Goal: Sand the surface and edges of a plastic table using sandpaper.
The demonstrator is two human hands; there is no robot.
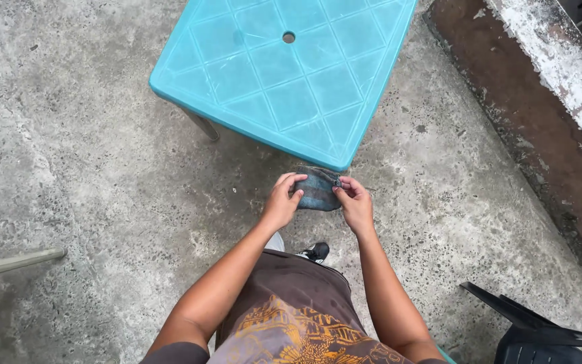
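Note:
A small dark blue-grey cloth (317, 190) is stretched between both of my hands, just below the near corner of a turquoise plastic table (284, 74). My left hand (283, 201) pinches the cloth's left edge with thumb and fingers. My right hand (355, 202) grips its right edge. The cloth hangs in the air above the concrete floor, close to the table corner but apart from it. The table top has a diamond pattern and a round hole (289, 37) in the middle.
Rough grey concrete floor (89, 168) surrounds the table. A dark plastic chair (540, 330) stands at the lower right. A brown gutter strip (527, 114) and a pale ledge run along the right. A grey bar (15, 263) pokes in at the left. My shoe (316, 253) shows below the cloth.

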